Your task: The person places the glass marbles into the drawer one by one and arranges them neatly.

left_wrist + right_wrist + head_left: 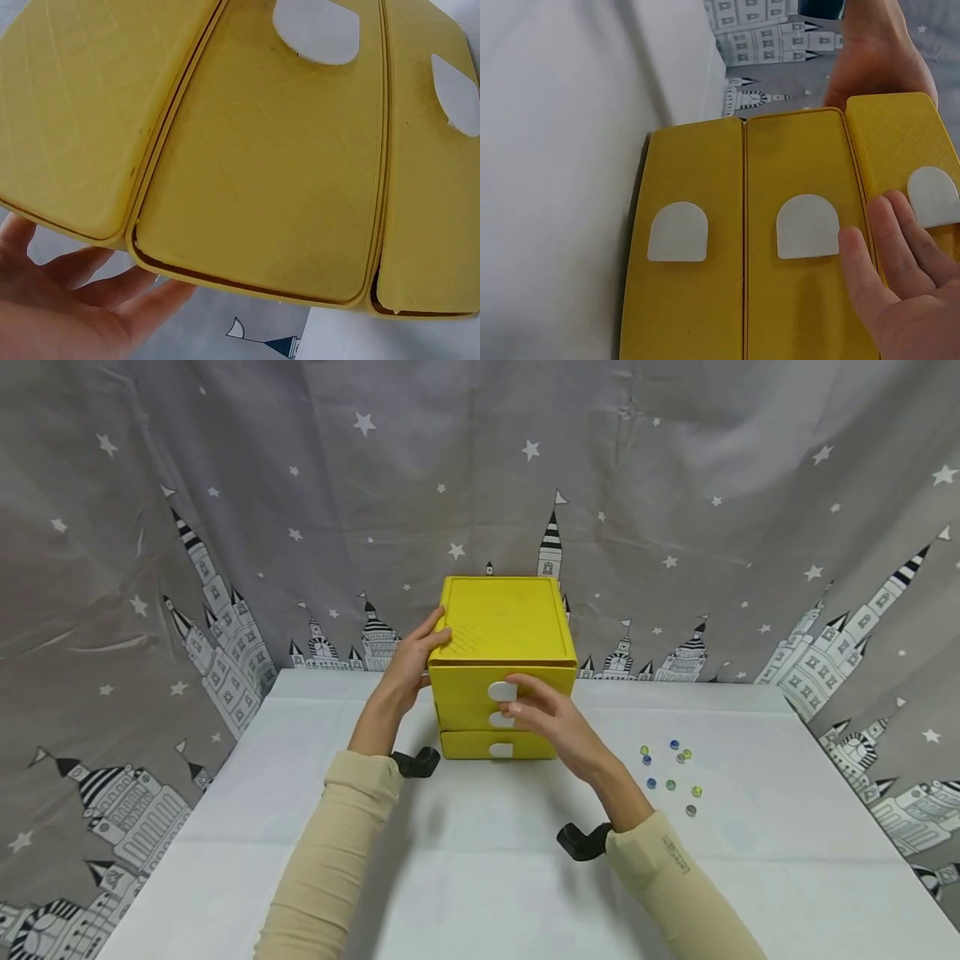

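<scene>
Colored beads (pixel 671 785) on white table (pixel 487 893); grey castle-print curtain (pixel 480 460).

Yellow box-shaped drawer unit (pixel 504 618), standing upright on the desk (pixel 480 885); its three stacked drawers (pixel 795 154) are each bearing a white, round-ended tab (pixel 678 234), and the lower two are sitting closed.

The left hand (pixel 407 662) steadies the box's (pixel 510 614) left side, the right hand (pixel 555 722) at its front, fingers extended.
</scene>
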The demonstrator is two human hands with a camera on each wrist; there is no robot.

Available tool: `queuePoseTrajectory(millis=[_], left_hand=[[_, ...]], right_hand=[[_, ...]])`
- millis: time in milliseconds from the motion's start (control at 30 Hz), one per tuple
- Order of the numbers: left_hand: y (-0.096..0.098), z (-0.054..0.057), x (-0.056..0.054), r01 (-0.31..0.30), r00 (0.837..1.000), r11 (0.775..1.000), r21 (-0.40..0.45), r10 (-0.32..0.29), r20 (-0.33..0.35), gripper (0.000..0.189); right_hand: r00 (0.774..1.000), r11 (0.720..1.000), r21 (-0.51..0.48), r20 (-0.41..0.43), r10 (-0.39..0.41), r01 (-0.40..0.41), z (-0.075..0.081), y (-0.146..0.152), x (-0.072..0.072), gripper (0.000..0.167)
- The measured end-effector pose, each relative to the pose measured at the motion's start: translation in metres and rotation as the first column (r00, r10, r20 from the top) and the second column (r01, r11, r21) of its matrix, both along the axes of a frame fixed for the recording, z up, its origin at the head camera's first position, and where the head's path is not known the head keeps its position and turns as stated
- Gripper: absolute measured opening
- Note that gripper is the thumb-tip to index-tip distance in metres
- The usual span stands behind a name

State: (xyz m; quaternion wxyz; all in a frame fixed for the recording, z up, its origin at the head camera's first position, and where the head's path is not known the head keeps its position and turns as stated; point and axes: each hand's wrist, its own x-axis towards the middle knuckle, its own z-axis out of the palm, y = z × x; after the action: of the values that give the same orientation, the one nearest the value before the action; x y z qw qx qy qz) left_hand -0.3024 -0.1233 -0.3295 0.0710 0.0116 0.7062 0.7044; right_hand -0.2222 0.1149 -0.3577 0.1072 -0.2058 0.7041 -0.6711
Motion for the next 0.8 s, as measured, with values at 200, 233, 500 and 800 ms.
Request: queuePoseTrajectory(millis=[200,233,500,800], left_hand=[[-0.002,0.000,-0.002,0.033,0.999,0.999,0.015,-0.033,-0.003,0.060],[-0.002,0.000,-0.002,0.039,0.999,0.999,0.015,-0.039,-0.003,0.060],[-0.003,0.000,-0.002,0.051,0.999,0.999,0.011,-0.051,-0.002,0.061],[-0.006,-0.001,-0.001,0.065,0.998,0.998,0.003,-0.065,-0.010,0.061]], right_hand=[[1.000,0.999,0.031,-0.018,0.025,-0.025,0.000,0.006,0.011,0.050],[0.999,0.999,0.038,-0.019,0.028,-0.027,0.000,0.007,0.014,0.050],[0.999,0.999,0.038,-0.024,0.040,-0.039,-0.001,0.010,0.028,0.049],[0.998,0.997,0.057,-0.037,0.059,-0.057,-0.003,0.010,0.040,0.047]])
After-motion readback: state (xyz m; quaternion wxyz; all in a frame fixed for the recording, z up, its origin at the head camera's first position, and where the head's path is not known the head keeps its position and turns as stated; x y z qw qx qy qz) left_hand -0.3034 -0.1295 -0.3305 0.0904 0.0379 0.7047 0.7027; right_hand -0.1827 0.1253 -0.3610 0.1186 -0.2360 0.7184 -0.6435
